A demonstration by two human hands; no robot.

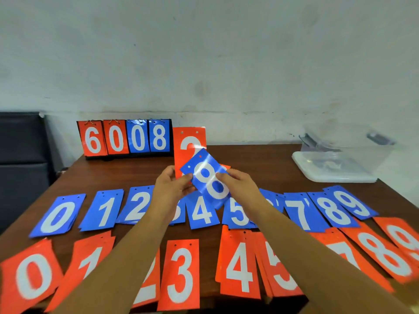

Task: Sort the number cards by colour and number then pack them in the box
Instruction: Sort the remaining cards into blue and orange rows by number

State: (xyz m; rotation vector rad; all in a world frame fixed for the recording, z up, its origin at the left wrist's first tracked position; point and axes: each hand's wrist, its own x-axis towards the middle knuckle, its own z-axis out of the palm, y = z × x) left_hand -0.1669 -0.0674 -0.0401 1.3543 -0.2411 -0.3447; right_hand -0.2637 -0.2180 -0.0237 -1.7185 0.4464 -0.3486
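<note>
Just in front of the scoreboard stand [127, 138], above the bench [136, 173], the left hand [170, 186] grips an upright red card [189, 137] — the right hand [240, 186] pinches a tilted blue 8 card [207, 177]. Nearer than the stand lie a blue row [201, 211] and a red row [181, 275]; the clear box [347, 155] sits well to its right.

- A brown wooden table [260, 159] spreads out below both hands.
- A row of blue cards [201, 214], running from 0 up to 9, lies flat just under the left hand [172, 186] and the right hand [240, 186]. It stretches well out to either side of them, and the 8 and 9 overlap.
- A row of red cards [180, 275] lies nearer the person than the hands, partly hidden under the forearms.
- A flip scoreboard [125, 138] reading 6008 stands beyond the left hand, off to its left.
- A clear plastic box [344, 152] stands well to the right of the right hand and beyond it.
</note>
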